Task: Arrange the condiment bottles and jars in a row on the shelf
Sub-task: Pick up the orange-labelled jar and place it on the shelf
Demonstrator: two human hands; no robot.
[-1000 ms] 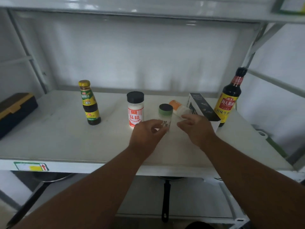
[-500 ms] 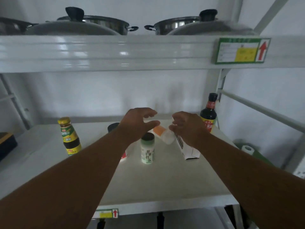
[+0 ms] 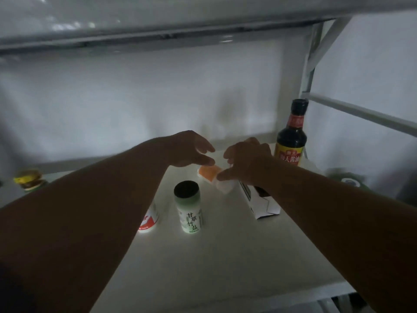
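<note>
A small white bottle with an orange cap [image 3: 212,176] lies tilted on the white shelf [image 3: 225,256]. My right hand [image 3: 248,161] grips its white body. My left hand [image 3: 189,152] hovers open just above the orange cap, fingers spread. A green-and-white salt jar with a black lid [image 3: 188,207] stands upright in front of the hands. A white jar with a red label [image 3: 149,220] is mostly hidden behind my left forearm. A tall dark soy sauce bottle [image 3: 292,134] stands at the back right. A yellow-capped sauce bottle [image 3: 29,179] shows at the far left.
A black-and-white carton [image 3: 261,202] lies on the shelf under my right wrist. The upper shelf's underside [image 3: 158,37] hangs close overhead. A metal upright and brace [image 3: 313,55] bound the right side. The scene is dim.
The camera moved closer and lower, so the pots above dropped out of view. Both hands reached further back; my right hand still holds the orange-capped bottle, and my left hand is nearer its cap.
</note>
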